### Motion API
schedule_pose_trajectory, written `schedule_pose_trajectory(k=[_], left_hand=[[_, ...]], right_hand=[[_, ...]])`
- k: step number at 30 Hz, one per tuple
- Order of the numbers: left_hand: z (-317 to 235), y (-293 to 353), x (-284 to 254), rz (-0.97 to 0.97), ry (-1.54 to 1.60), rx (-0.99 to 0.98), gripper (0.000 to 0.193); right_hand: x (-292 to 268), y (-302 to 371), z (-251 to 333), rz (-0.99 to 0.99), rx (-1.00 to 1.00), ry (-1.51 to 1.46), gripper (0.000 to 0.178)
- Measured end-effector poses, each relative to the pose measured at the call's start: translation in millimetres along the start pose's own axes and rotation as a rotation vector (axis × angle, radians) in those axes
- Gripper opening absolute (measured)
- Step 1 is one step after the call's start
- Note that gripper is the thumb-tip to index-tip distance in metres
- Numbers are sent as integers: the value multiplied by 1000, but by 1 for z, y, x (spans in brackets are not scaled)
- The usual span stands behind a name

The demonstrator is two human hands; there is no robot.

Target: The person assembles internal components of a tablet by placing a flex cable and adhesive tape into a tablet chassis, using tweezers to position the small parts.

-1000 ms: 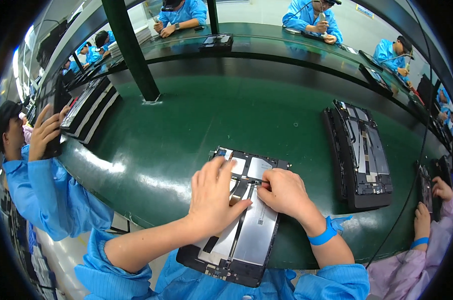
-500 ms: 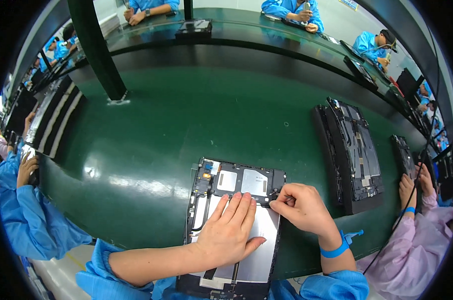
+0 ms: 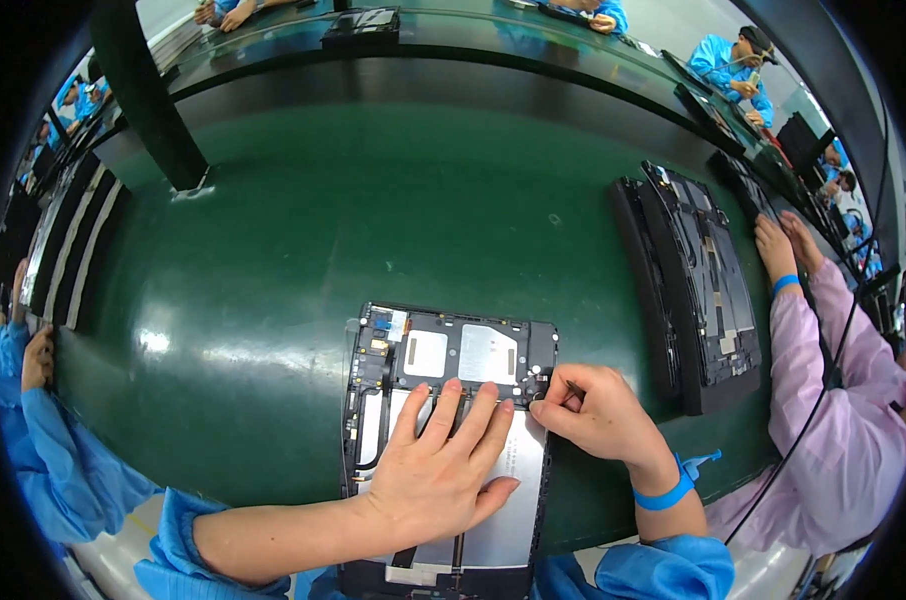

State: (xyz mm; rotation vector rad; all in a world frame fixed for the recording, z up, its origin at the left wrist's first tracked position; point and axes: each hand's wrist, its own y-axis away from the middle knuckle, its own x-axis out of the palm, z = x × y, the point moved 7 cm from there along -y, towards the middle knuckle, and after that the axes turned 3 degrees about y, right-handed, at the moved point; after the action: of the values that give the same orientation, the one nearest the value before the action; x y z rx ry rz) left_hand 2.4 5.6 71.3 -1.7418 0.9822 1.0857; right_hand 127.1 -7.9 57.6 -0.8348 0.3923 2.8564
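An opened tablet (image 3: 523,500) lies on the green bench in front of me, its silver battery and dark frame with boards and cables exposed. My left hand (image 3: 438,460) rests flat on its middle, fingers spread, wrist crossing its left edge. At the tablet's right edge, just below the dark upper section, my right hand (image 3: 593,410) is closed in a pinch. Something slim and dark shows between its curled fingers; most of it is hidden, and I cannot make out its kind. The thumb and fingertip are close to the frame's edge.
To the right, opened tablets (image 3: 708,290) lean in a black holder. A black rack with pale strips (image 3: 73,240) stands at the far left. A dark post (image 3: 148,100) rises from the bench (image 3: 273,260). Co-workers sit on both sides and across; a pink sleeve (image 3: 833,440) is at right.
The whole view has shifted slightly. My left fingers are spread wider on the tablet, while my right hand stays pinched at its edge. The co-worker's hands at right have reached farther away.
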Motion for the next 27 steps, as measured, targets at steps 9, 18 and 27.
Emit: schedule_pose_trajectory(k=[9,18,27], left_hand=[[-3,0,3,58,-25,27,51],[-3,-2,5,80,-42,46,53],[-2,-9,0,77,-79,51,49]], right_hand=[[3,-3,-7,-35,-19,-50,19],[1,-3,-8,-59,10,-84,17],[-3,-7,-10,82,38,50,23]])
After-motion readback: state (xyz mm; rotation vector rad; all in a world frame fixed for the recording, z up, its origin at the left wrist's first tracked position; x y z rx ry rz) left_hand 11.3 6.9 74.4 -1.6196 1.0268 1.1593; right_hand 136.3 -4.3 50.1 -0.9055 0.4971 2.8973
